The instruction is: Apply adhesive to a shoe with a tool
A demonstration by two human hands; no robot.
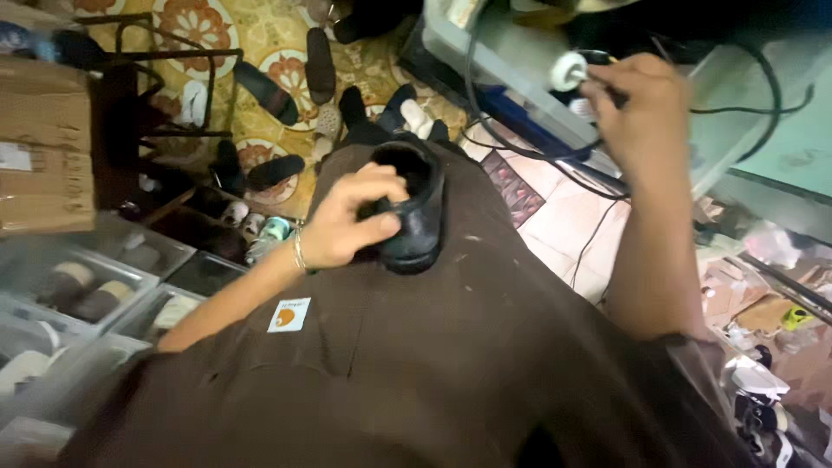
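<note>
Brown apron [416, 364] lap open between the arms, black cables [555, 165] crossing right, clear bins [95, 286] crowding left

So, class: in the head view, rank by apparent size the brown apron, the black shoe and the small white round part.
1. Brown apron, though it is nearest the camera.
2. Black shoe, held by the left hand.
3. White round part, at the right hand.

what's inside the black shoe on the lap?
The black shoe rests on the brown apron, gripped by the left hand. Its opening faces up, but the inside is only dark; any contents or insole can't be seen.
</note>
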